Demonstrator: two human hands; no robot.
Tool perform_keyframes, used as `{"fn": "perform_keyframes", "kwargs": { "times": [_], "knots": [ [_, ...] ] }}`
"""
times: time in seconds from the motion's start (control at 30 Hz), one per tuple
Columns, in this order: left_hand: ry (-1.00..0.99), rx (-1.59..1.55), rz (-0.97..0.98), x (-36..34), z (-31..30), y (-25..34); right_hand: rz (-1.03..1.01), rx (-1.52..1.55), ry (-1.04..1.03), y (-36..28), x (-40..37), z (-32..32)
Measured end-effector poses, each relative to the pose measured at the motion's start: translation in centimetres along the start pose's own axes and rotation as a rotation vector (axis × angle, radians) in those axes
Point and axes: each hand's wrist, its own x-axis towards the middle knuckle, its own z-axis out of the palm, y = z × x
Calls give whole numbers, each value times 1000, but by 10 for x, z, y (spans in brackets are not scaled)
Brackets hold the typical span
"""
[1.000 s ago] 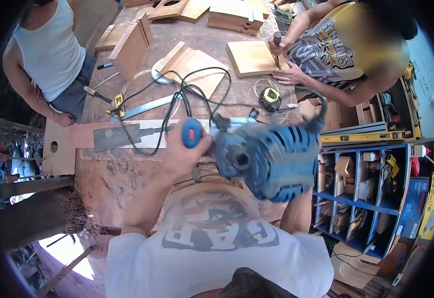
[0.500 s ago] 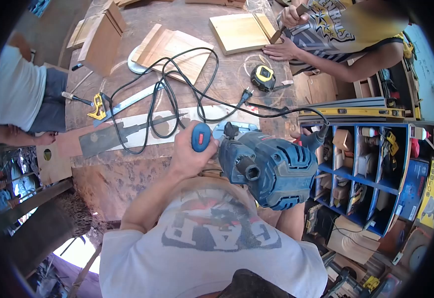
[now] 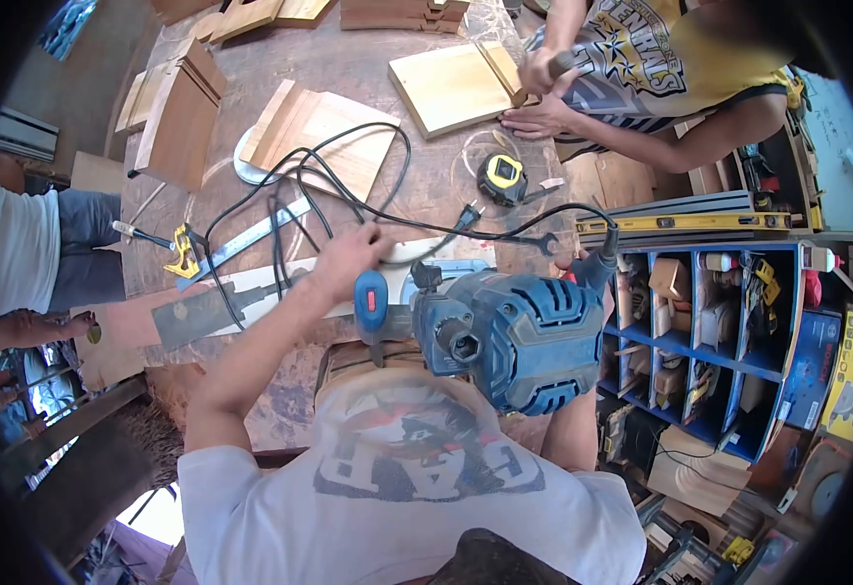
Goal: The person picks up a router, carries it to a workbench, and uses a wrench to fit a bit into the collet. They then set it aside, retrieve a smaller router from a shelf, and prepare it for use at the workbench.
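A blue power tool (image 3: 514, 331) hangs in front of my chest, its chuck end facing me. Its blue side handle (image 3: 371, 302) with a red stripe sticks out to the left, with no hand on it. My left hand (image 3: 348, 255) reaches out over the workbench (image 3: 426, 185), fingers spread and resting on the tool's black cord (image 3: 348, 195) and a white strip. My right hand is almost wholly hidden behind the tool's rear grip, and only my forearm (image 3: 573, 434) shows beneath it. The cord loops over a wooden board (image 3: 324, 132).
A tape measure (image 3: 501, 177), a steel square (image 3: 241, 229) and a dark blade (image 3: 202, 312) lie on the bench. A co-worker across the bench presses a tool onto a board (image 3: 451, 88). Another person (image 3: 17, 253) stands at the left. A blue shelf (image 3: 719, 341) and a yellow level (image 3: 690, 222) are at the right.
My left hand has let go of the blue side handle and moved forward onto the cord on the bench. The tool has stayed in front of my chest.
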Motion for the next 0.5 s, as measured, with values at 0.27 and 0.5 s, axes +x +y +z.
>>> {"fn": "perform_keyframes", "kwargs": {
  "times": [0.27,0.5],
  "knots": [
    [409,-378,-166,1,-52,-26,184,116,18,-3,31,31],
    [899,-535,-395,-52,-108,-5,62,81,-74,-18,46,68]
  ]
}}
